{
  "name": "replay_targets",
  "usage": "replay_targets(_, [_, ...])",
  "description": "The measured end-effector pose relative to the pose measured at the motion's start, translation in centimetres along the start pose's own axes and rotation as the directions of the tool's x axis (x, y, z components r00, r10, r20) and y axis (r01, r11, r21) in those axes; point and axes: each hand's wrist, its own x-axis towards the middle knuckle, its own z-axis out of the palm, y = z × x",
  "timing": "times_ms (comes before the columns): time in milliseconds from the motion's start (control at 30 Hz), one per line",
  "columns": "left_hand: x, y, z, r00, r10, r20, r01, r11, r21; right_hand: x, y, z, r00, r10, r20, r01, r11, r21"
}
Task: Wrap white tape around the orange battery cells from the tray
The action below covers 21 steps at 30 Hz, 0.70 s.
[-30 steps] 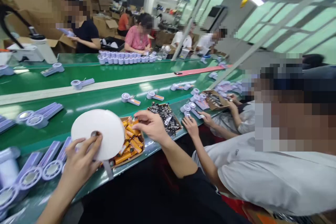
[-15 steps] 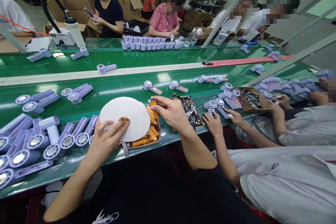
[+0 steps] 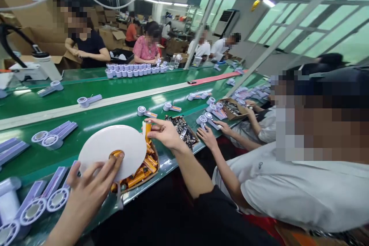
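Note:
A white roll of tape (image 3: 112,142) lies tilted over a box of orange-wrapped batteries (image 3: 137,177). My left hand (image 3: 89,184) rests on this roll with its fingers spread, and the foremost fingertips reach into the centre hole. A loose strip of tape (image 3: 119,196) hangs down at the box's near side. At the roll's right edge, my right hand (image 3: 164,132) pinches an orange battery (image 3: 148,130) upright between thumb and fingers. A white patch shows on that battery's left side.
Lilac handheld fan bodies (image 3: 34,209) lie at my left, and others are spread along the green conveyor belt (image 3: 95,113). A box of small black parts (image 3: 183,130) stands to my right. Beyond it, a co-worker's hand (image 3: 208,136) touches a fan body.
My view has swung up and to the right, so the bench appears lower and further left. The left hand's fingers have spread more; the right hand still holds the battery, now upright.

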Motion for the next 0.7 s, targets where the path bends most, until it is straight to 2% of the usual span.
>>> replay_targets(67, [-0.4, 1.4, 1.2, 0.998, -0.037, -0.050, 0.036, 0.999, -0.003, -0.3, 2.1, 1.6, 0.967, -0.044, -0.252, 0.097, 0.975, 0.201])
replay_targets(133, [-1.1, 3.3, 2.2, 0.996, -0.058, -0.074, 0.055, 0.998, -0.042, -0.1, 3.0, 1.7, 0.910, -0.057, -0.411, 0.183, 0.945, 0.272])
replay_targets(200, [-1.5, 5.1, 2.6, 0.998, -0.011, -0.054, 0.004, 0.992, -0.130, 0.4, 2.1, -0.5, 0.850, -0.104, -0.516, 0.256, 0.938, 0.233])
replay_targets(267, [-0.8, 6.3, 2.5, 0.998, 0.056, 0.017, -0.051, 0.979, -0.195, 1.3, 0.4, -4.0, 0.717, -0.233, -0.657, 0.392, 0.914, 0.103])
replay_targets(300, [0.2, 6.4, 2.3, 0.994, 0.070, 0.080, -0.051, 0.976, -0.213, 1.7, -0.3, -5.7, 0.647, -0.289, -0.706, 0.443, 0.896, 0.039])
replay_targets(333, [1.4, 6.0, 2.3, 0.982, 0.065, 0.178, -0.027, 0.977, -0.211, 2.1, -0.6, -7.0, 0.604, -0.323, -0.729, 0.470, 0.882, -0.001])
replay_targets(367, [2.9, 5.1, 2.4, 0.950, 0.057, 0.307, 0.012, 0.976, -0.218, 2.2, -0.6, -7.9, 0.611, -0.340, -0.715, 0.468, 0.884, -0.020])
replay_targets(400, [4.3, 3.7, 2.6, 0.907, 0.081, 0.413, 0.037, 0.962, -0.270, 2.0, -0.2, -8.3, 0.651, -0.348, -0.674, 0.447, 0.894, -0.030])
replay_targets(467, [6.8, -0.5, 3.7, 0.823, 0.232, 0.519, 0.032, 0.893, -0.449, 0.5, 1.0, -8.0, 0.708, -0.341, -0.619, 0.413, 0.910, -0.030])
replay_targets(500, [7.7, -2.8, 4.4, 0.803, 0.238, 0.546, 0.069, 0.873, -0.483, -0.8, 1.7, -7.6, 0.721, -0.331, -0.608, 0.401, 0.916, -0.023])
replay_targets(533, [8.3, -5.2, 5.1, 0.805, 0.151, 0.574, 0.150, 0.884, -0.442, -2.2, 2.3, -7.3, 0.723, -0.317, -0.614, 0.392, 0.920, -0.013])
replay_targets(600, [8.9, -9.7, 6.4, 0.788, -0.173, 0.591, 0.364, 0.905, -0.221, -4.8, 3.3, -7.3, 0.711, -0.282, -0.644, 0.364, 0.931, -0.006])
replay_targets(667, [8.6, -13.6, 7.5, 0.710, -0.483, 0.512, 0.543, 0.839, 0.038, -6.8, 4.1, -7.9, 0.690, -0.243, -0.681, 0.308, 0.951, -0.027])
replay_targets(700, [8.2, -15.2, 8.0, 0.674, -0.568, 0.472, 0.586, 0.800, 0.125, -7.5, 4.4, -8.5, 0.677, -0.223, -0.702, 0.265, 0.963, -0.050])
